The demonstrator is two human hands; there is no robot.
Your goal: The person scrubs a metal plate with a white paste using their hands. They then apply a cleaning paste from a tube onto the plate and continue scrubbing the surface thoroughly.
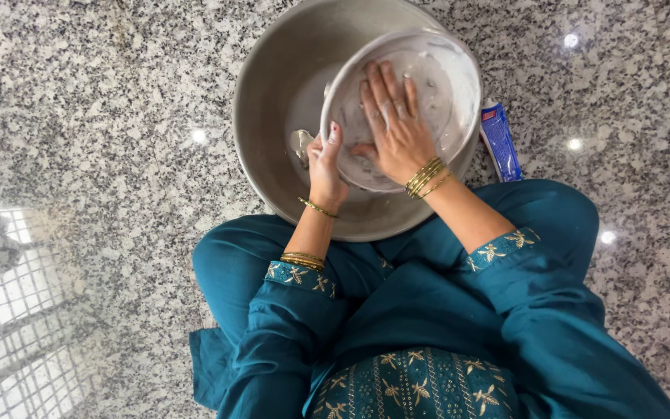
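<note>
Over a steel basin (273, 70), left hand (325, 167) pinches a soapy plate's (451, 85) rim; right hand (393, 124) lies spread inside. Blue rectangular packet (499, 142) at three o'clock.

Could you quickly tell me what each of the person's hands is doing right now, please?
Left hand: closed on the rim of the soapy round plate, holding it tilted over the large steel basin.
Right hand: open, palm flat against the plate's inside.

Over a large steel basin (273, 116) on the granite floor (102, 116), the left hand (325, 167) grips a soapy plate's (459, 85) rim while the right hand (391, 124) presses flat inside it.
</note>
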